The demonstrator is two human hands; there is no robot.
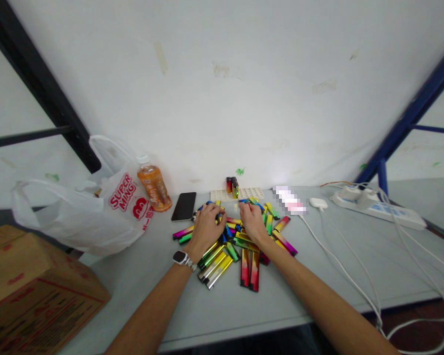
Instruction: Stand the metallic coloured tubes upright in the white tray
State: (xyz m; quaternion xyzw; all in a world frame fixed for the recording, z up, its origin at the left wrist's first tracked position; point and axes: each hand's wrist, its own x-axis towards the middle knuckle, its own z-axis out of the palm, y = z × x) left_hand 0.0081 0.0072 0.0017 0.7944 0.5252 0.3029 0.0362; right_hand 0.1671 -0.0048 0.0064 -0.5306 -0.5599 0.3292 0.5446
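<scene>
A heap of several colourful lighters (244,246) lies on the grey table (318,276). My left hand (206,227) rests on the heap's left part, fingers curled round lighters near its far edge. My right hand (252,222) lies on the middle of the heap, fingers bent down among the lighters; what they pinch is hidden. A watch (180,257) sits on my left wrist. Behind the heap stands a white holder tray (244,194) with a few lighters (232,187) upright in it.
A black phone (184,206), an orange drink bottle (154,183) and a white plastic bag (96,212) sit at the left. A cardboard box (33,291) stands near left. A white power strip (377,207), a charger (318,202) and cables (355,276) cross the right side.
</scene>
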